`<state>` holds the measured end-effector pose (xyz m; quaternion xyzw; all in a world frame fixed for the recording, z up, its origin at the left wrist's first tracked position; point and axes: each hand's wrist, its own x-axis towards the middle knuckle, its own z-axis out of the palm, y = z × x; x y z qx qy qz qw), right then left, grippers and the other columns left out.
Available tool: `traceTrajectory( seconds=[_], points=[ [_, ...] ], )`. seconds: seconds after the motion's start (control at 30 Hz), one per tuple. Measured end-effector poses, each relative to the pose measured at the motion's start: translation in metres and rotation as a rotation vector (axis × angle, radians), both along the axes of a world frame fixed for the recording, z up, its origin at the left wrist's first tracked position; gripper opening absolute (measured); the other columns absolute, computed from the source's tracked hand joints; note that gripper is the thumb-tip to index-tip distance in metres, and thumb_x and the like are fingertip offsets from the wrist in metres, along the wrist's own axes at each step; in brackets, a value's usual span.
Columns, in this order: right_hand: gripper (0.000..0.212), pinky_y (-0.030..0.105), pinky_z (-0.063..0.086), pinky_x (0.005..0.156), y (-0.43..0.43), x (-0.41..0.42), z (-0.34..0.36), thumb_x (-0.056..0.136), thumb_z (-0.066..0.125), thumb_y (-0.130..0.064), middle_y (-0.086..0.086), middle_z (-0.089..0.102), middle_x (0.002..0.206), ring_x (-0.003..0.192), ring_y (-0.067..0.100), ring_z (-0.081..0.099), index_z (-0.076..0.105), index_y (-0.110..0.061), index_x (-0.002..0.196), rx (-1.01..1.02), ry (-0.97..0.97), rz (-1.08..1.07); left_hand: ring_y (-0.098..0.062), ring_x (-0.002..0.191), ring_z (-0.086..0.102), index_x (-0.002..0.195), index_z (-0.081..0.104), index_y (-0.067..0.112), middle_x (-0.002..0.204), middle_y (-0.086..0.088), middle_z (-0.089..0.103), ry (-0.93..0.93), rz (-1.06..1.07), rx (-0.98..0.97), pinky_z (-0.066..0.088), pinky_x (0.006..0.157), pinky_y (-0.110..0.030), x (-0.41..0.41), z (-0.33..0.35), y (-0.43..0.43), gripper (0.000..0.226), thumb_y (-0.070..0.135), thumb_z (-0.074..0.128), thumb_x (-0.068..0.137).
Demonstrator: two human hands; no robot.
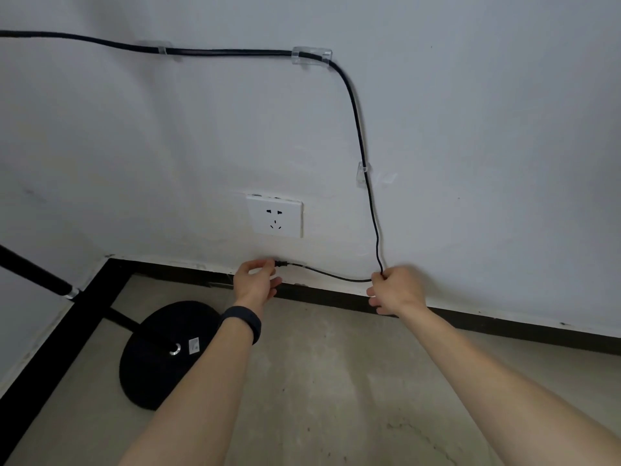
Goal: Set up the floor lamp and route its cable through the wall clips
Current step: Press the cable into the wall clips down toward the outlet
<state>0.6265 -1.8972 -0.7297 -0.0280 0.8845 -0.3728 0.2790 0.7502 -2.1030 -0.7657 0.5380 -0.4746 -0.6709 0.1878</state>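
Head view showed both hands low at the wall, apart. One cable (356, 122) ran above them through three clear clips (311, 55), then dropped to the right hand (393, 290), which was closed around it. Its free end lay pinched in the left hand's (255, 280) fingertips. One socket (275, 215) sat just above the left hand; one lamp base (161, 354) lay below it on the floor. A hard tug on the slack could probably pop the lowest clip (362, 173) off the wall, or pull the cable out of it.
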Motion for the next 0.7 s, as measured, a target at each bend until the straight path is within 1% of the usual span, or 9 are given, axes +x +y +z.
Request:
traceTrajectory(
  seconds=[0.1,0.2,0.27,0.3,0.37,0.43,0.53,0.63,0.7],
  points=[
    [0.031,0.05,0.063,0.08,-0.007,0.002,0.003,0.102,0.04,-0.016,0.016,0.074,0.091,0.083,0.03,0.075,0.053,-0.011,0.074,-0.102,-0.102,-0.164,-0.02,0.078,0.068,0.118,0.059,0.012,0.115,-0.015,0.07,-0.001,-0.028,0.016,0.053,0.063,-0.029,0.001,-0.002,-0.001,0.024,0.02,0.066,0.096],
    [0.027,0.051,0.062,0.082,-0.012,0.002,0.002,0.1,0.042,-0.005,0.013,0.068,0.091,0.08,0.028,0.071,0.045,-0.013,0.074,-0.183,-0.196,-0.271,-0.022,0.08,0.068,0.123,0.058,0.011,0.112,-0.012,0.071,0.032,-0.055,0.098,0.055,0.068,-0.033,0.003,0.001,-0.001,0.032,0.024,0.067,0.095],
    [0.027,0.049,0.061,0.076,-0.014,0.002,-0.001,0.1,0.041,-0.002,0.015,0.066,0.098,0.079,0.028,0.069,0.045,-0.011,0.074,-0.229,-0.241,-0.331,-0.019,0.078,0.068,0.125,0.057,0.009,0.111,-0.011,0.071,0.036,-0.039,0.105,0.055,0.068,-0.031,0.003,0.001,0.0,0.035,0.023,0.068,0.095],
    [0.025,0.048,0.06,0.071,-0.015,0.002,-0.004,0.101,0.04,-0.004,0.016,0.065,0.101,0.079,0.028,0.069,0.047,-0.009,0.077,-0.247,-0.258,-0.354,-0.017,0.075,0.067,0.127,0.056,0.008,0.112,-0.011,0.071,0.029,-0.024,0.1,0.055,0.067,-0.03,0.002,0.001,0.0,0.037,0.021,0.068,0.095],
    [0.016,0.043,0.059,0.059,-0.017,0.001,-0.011,0.103,0.039,-0.009,0.015,0.067,0.101,0.074,0.026,0.069,0.053,-0.004,0.097,-0.277,-0.289,-0.383,-0.016,0.072,0.067,0.13,0.053,0.007,0.116,-0.013,0.071,0.036,0.008,0.114,0.054,0.068,-0.031,0.001,0.0,0.001,0.039,0.015,0.067,0.094],
    [0.016,0.038,0.057,0.051,-0.022,0.002,-0.017,0.102,0.039,-0.009,0.013,0.068,0.097,0.068,0.022,0.069,0.052,-0.006,0.111,-0.313,-0.333,-0.391,-0.017,0.071,0.067,0.13,0.052,0.008,0.116,-0.013,0.07,0.071,0.023,0.133,0.054,0.068,-0.031,0.001,0.001,0.001,0.041,0.01,0.067,0.092],
    [0.017,0.033,0.057,0.047,-0.031,0.004,-0.025,0.099,0.045,-0.007,0.01,0.067,0.087,0.064,0.019,0.068,0.058,-0.003,0.11,-0.366,-0.389,-0.393,-0.016,0.067,0.066,0.128,0.054,0.011,0.113,-0.01,0.067,0.045,-0.052,0.01,0.052,0.063,-0.027,0.004,-0.001,-0.003,0.038,0.008,0.066,0.092],
    [0.008,0.028,0.058,0.043,-0.043,0.009,-0.029,0.098,0.055,-0.011,0.011,0.068,0.087,0.067,0.018,0.068,0.061,-0.006,0.1,-0.437,-0.495,-0.393,-0.013,0.065,0.066,0.123,0.059,0.011,0.113,-0.009,0.069,0.008,-0.135,-0.122,0.049,0.054,-0.019,0.007,-0.005,-0.005,0.03,0.005,0.064,0.094],
    [0.009,0.026,0.057,0.041,-0.05,0.013,-0.032,0.098,0.059,-0.014,0.011,0.069,0.088,0.07,0.017,0.068,0.061,-0.006,0.103,-0.487,-0.575,-0.406,-0.014,0.062,0.065,0.122,0.061,0.008,0.113,-0.012,0.069,0.007,-0.156,-0.153,0.048,0.047,-0.015,0.007,-0.007,-0.004,0.028,0.003,0.063,0.095]
  ],
)
